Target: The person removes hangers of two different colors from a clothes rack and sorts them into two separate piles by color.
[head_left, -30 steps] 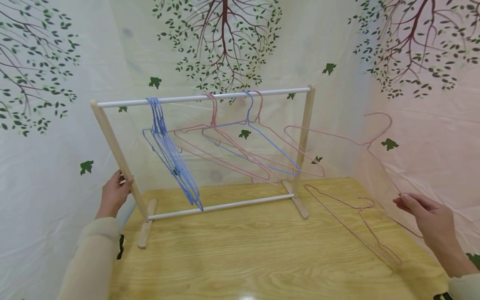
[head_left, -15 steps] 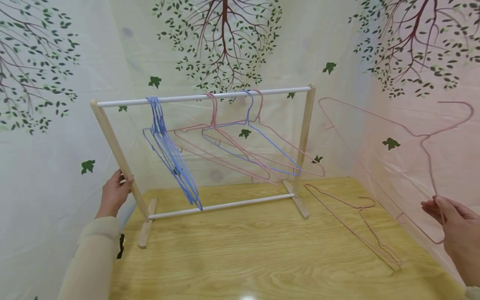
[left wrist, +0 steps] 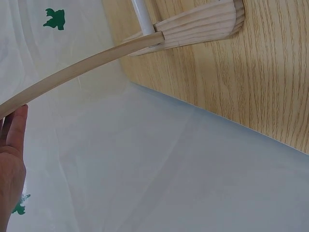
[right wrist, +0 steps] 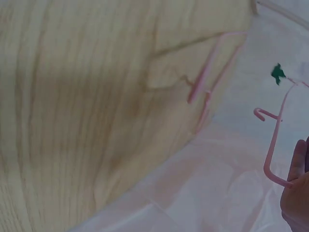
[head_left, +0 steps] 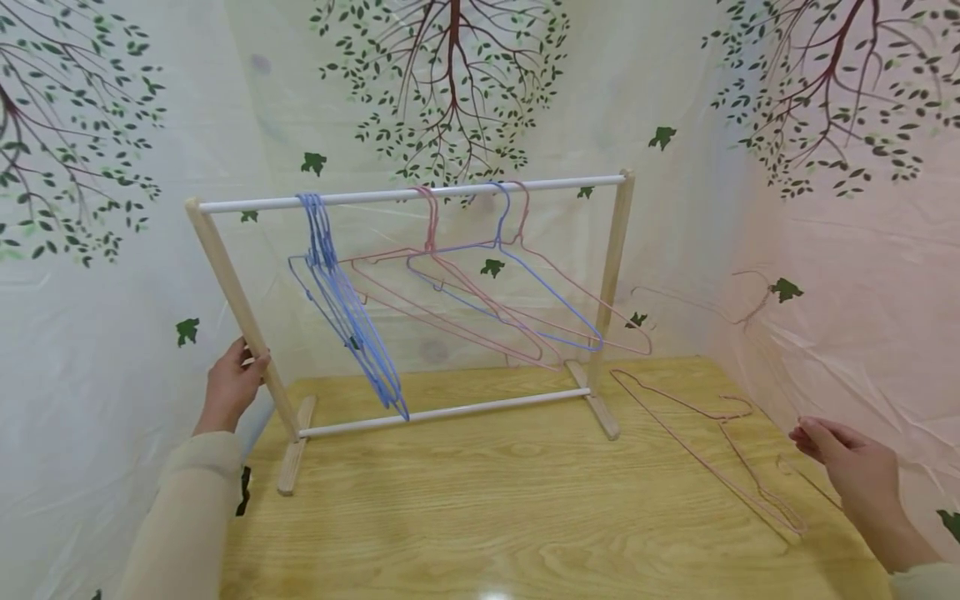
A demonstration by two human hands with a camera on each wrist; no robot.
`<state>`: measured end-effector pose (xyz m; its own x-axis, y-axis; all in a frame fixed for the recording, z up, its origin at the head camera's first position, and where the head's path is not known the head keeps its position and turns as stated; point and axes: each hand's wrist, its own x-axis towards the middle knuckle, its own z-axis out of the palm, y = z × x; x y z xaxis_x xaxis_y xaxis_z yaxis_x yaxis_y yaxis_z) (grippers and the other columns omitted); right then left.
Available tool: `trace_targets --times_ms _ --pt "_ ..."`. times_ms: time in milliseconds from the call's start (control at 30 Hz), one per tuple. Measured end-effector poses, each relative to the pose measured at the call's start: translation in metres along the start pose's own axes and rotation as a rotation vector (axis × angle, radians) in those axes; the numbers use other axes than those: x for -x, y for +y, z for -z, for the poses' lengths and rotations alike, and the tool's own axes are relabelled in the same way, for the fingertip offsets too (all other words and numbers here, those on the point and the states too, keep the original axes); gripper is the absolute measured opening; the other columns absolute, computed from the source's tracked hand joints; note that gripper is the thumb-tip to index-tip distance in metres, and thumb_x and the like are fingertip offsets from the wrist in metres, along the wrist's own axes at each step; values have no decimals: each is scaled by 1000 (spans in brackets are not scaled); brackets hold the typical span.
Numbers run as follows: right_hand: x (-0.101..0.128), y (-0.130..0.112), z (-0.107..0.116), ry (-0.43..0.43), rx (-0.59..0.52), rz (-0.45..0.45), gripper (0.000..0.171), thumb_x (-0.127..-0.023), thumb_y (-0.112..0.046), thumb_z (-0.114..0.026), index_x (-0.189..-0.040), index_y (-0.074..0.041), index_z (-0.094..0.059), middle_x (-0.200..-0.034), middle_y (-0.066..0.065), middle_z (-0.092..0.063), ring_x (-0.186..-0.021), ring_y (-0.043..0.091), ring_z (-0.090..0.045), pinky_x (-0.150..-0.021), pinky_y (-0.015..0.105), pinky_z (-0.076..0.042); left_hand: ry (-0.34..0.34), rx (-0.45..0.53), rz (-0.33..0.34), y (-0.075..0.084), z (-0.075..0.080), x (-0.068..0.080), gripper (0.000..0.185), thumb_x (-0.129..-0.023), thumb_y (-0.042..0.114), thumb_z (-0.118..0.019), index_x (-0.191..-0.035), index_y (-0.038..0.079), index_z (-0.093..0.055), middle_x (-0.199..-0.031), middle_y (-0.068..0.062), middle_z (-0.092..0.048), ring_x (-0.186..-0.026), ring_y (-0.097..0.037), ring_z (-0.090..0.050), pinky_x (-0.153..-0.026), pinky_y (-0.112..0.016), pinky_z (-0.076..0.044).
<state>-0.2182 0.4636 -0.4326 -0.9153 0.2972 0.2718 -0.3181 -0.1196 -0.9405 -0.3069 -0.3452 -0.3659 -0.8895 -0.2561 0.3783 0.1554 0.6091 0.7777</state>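
A small clothes rack with wooden posts (head_left: 227,283) and a white top bar (head_left: 367,197) stands on the table. My left hand (head_left: 231,387) grips its left post, low on the outer side; the left wrist view shows fingers against that post (left wrist: 77,69). Off the table's right side, my right hand (head_left: 858,471) pinches a pink hanger (right wrist: 273,145) by one end, its hook upward and its wire blurred in the head view. Another pink hanger (head_left: 723,418) lies on the table at the right.
Several blue hangers (head_left: 322,242) hang bunched at the bar's left. Pink hangers (head_left: 432,225), a blue one (head_left: 498,244) and another pink one hang farther right. The rack's feet (head_left: 592,412) rest on the wooden table (head_left: 480,508). Leaf-printed sheets (head_left: 847,333) surround it.
My right hand moved out to the right with the pink hanger, then back left and slightly lower. My left hand stays on the post, and the hung hangers keep their places.
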Motion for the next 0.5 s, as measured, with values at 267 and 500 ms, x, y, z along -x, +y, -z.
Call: trace_targets --times_ms 267,500 --pt "9 16 -1 -145 151 -161 24 -99 -12 -62 -87 -26 -78 -84 -5 -75 -75 8 -72 -69 23 -60 -13 -7 9 0 0 -2 53 -105 12 -46 -153 -2 -29 -139 -36 -45 -120 -49 -53 -84 -36 -59" --pt "7 26 6 -187 404 -315 27 -102 -23 -58 -100 1 -72 -84 -9 -73 -79 7 -70 -74 26 -60 -11 -6 10 -1 1 -3 52 -105 12 -46 -153 -3 -30 -139 -36 -46 -120 -49 -53 -88 -45 -56"
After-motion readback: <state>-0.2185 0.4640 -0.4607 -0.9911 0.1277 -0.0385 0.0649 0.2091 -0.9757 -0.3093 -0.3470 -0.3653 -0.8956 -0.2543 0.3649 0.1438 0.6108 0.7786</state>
